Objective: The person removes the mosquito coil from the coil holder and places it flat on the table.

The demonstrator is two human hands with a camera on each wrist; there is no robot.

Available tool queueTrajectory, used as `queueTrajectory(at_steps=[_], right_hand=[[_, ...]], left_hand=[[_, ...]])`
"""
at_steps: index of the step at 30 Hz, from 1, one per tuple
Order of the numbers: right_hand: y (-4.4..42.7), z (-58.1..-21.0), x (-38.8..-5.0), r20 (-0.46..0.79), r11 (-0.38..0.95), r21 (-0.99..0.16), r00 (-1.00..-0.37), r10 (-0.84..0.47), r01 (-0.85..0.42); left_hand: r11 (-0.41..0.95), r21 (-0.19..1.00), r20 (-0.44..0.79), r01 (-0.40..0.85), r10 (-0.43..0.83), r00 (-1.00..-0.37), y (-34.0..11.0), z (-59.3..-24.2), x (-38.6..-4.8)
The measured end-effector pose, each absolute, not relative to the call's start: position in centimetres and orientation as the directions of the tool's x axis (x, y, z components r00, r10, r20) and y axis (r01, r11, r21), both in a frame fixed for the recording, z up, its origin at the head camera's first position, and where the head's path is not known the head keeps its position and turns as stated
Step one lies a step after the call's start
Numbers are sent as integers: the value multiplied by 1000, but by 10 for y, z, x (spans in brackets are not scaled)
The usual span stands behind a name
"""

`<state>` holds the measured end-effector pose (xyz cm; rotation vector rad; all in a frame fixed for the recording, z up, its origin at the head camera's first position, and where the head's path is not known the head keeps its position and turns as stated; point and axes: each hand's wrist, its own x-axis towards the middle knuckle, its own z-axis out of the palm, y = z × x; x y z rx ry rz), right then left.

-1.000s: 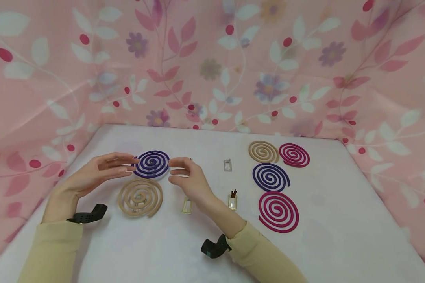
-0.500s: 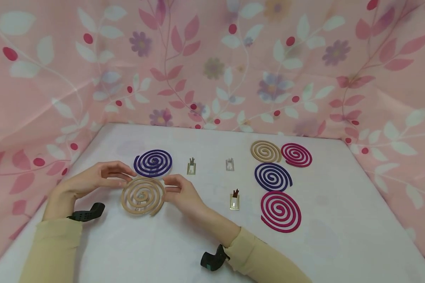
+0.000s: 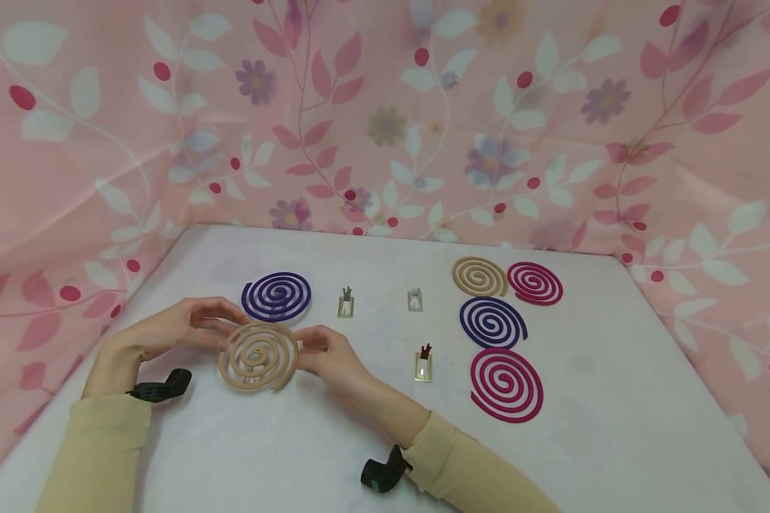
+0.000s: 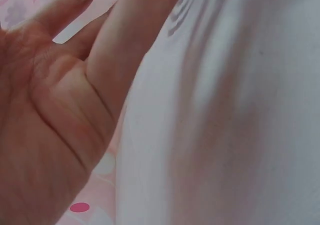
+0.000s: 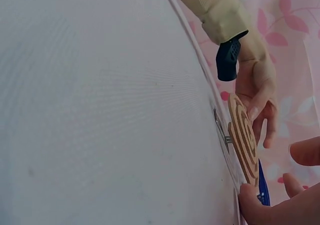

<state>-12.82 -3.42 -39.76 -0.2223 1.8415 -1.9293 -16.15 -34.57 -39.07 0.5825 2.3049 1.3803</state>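
Note:
A tan spiral coil (image 3: 259, 356) lies raised on a small metal stand (image 5: 219, 125) at the table's left. My left hand (image 3: 182, 326) is at its upper left edge, fingertips touching or very close. On the coil's right edge, my right hand (image 3: 343, 367) has its thumb and fingers against the rim, fingers fairly straight. From the right wrist view, a right fingertip meets the near end of the tan coil (image 5: 243, 140). Just behind is a dark blue coil (image 3: 276, 296), also over a stand. The left wrist view shows only the palm and fingers of my left hand (image 4: 65, 100).
Three small stands are in the middle: two gold-coloured (image 3: 346, 305) (image 3: 423, 365) and a silver one (image 3: 414, 300). To the right lie a tan coil (image 3: 479, 276), a blue coil (image 3: 493, 322) and two magenta coils (image 3: 535, 283) (image 3: 506, 385). Floral fabric surrounds the white table (image 3: 590, 370).
Both hands have moved nearer, from the sides of the blue coil to the sides of the tan one. A gold stand behind my right hand has come into view, and a nearer one is now covered.

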Motion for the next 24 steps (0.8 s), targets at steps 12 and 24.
queueTrajectory(at_steps=[12,24], right_hand=[[-36,-398,-126,-224,-68,-955,-854,-469,288],[-38,-406,-126,-233,-141,-930,-842,-487,339]], left_hand=[[378,924,-175,58,553,-815,-346,-396,-161],[296,955,-184,5,607,-773,-354,-407,-164]])
